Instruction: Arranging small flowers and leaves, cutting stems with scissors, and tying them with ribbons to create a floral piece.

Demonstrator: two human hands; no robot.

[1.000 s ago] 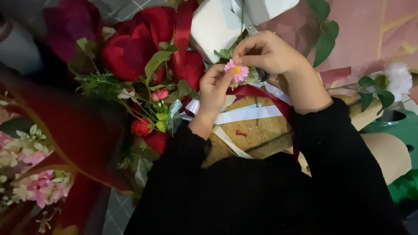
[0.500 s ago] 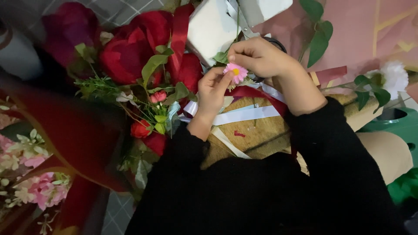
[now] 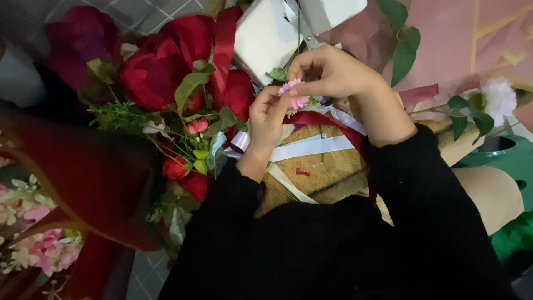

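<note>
Both of my hands meet at a small pink daisy-like flower (image 3: 295,94) near the top middle. My left hand (image 3: 267,118) holds it from below with fingertips on its stem side. My right hand (image 3: 332,72) pinches its petals from above. Just left of my hands lies a bouquet of large red roses (image 3: 166,69) with green leaves, small red buds and a red ribbon (image 3: 223,47). White ribbons (image 3: 302,149) cross a burlap-coloured surface (image 3: 327,169) under my wrists. My sleeves are black.
A white box or paper (image 3: 264,39) sits above the hands. Pink wrapping paper (image 3: 472,44) lies at top right with a leafy stem and a white flower (image 3: 498,95). A green object (image 3: 508,158) is at right. Pale pink blossoms (image 3: 47,247) lie at lower left.
My hands and the pink flower have stayed nearly in place; the fingers of my right hand have shifted slightly on the petals, and the view has drifted a little.
</note>
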